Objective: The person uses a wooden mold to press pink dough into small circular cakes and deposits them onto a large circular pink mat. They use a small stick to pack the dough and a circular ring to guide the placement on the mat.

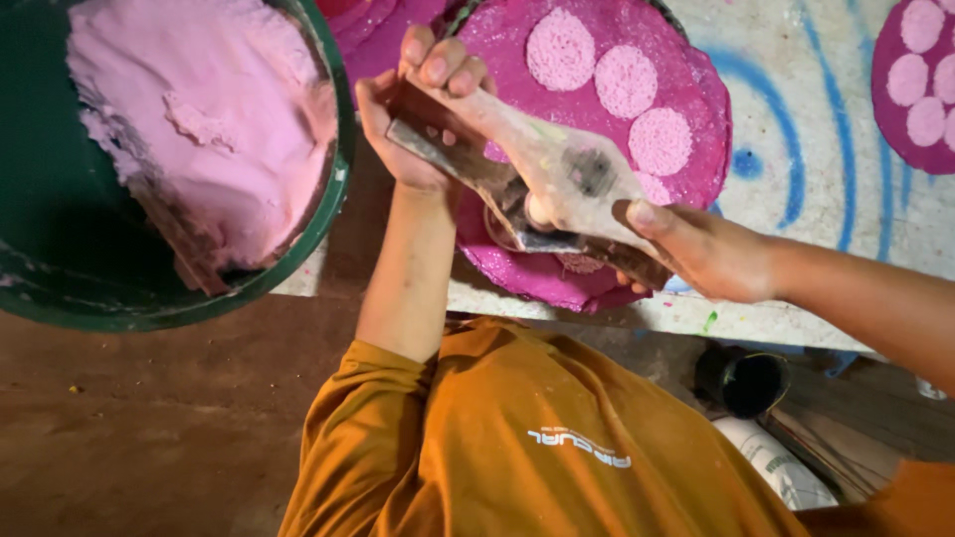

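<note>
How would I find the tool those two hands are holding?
Find the big green tub of pale pink paste on the left, then look right to the magenta disc with light pink circles. Over its near edge, the left hand and right hand grip a pale, paste-crusted wooden tool, the only thing there that isn't pink.

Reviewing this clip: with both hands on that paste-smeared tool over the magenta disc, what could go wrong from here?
1. The tool looks coated in dried paste, so the left hand or right hand may slip.
2. It hangs over the magenta disc; a slip might dent its pale pink circles.
3. The green tub of pink paste sits close to the left elbow and might be knocked.
</note>
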